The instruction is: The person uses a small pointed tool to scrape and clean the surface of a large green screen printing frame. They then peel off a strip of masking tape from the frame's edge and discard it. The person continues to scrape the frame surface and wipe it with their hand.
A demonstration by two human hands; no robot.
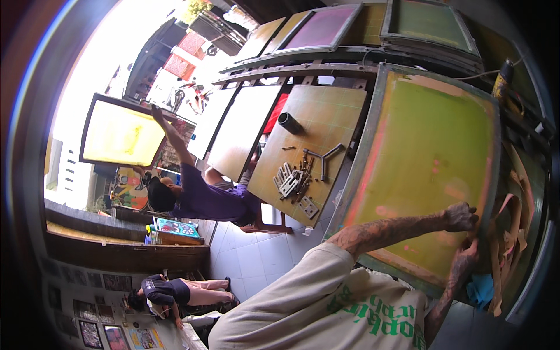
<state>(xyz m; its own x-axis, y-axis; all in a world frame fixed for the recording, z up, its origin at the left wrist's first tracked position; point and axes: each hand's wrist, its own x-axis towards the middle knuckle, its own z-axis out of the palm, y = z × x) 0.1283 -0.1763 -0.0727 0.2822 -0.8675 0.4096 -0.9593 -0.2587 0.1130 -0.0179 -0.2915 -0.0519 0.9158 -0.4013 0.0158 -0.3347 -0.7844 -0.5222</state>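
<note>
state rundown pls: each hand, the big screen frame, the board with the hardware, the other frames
left hand: fingers curled on the frame's right edge
right hand: grip on the same edge, just below the left
green screen frame: lying flat, pink smears on the mesh
wooden board: flat, metal brackets piled loose on it
black roll: lying on its side on the board
purple screen frame: propped, tilted
yellow screen frame: held up by another person

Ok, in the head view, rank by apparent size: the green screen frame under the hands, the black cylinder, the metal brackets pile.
1. Green screen frame, by far largest.
2. Metal brackets pile.
3. Black cylinder, though it lies farther from the camera.
</note>
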